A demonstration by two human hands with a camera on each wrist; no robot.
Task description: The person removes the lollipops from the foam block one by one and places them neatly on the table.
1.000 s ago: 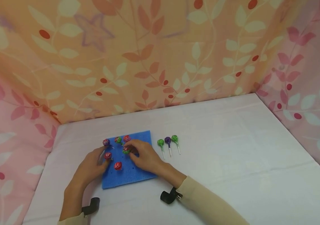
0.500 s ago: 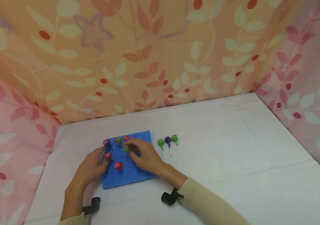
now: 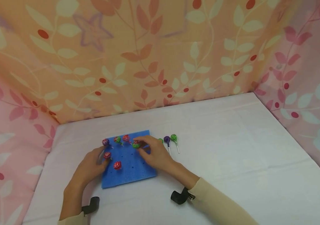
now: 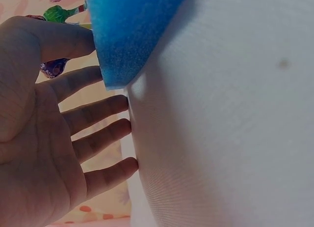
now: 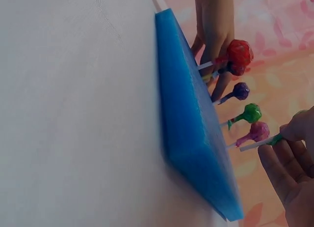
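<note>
My right hand (image 3: 157, 153) pinches a green-and-red lollipop (image 3: 136, 144) over the back right part of a blue foam board (image 3: 126, 178). In the right wrist view, its white stick (image 5: 251, 146) points at the board with its tip apart from the foam. Several wrapped lollipops stand in the board, among them a red one (image 3: 117, 165), a pink-and-red one (image 3: 126, 138) and a purple one (image 3: 105, 142). My left hand (image 3: 90, 167) rests at the board's left edge, its thumb close to a second red lollipop (image 3: 107, 155) and its other fingers (image 4: 105, 177) extended.
To the right of the board, a purple lollipop (image 3: 167, 139) and a green one (image 3: 174, 137) lie on the white table (image 3: 233, 150). Another green lollipop (image 3: 160, 140) is partly behind my right hand. Small holes dot the foam. Floral cloth (image 3: 160, 56) hangs around the table.
My right hand has moved right and slightly toward the back, with the green-and-red lollipop in its fingers. It now covers part of a green lollipop on the table. The left hand stays at the board.
</note>
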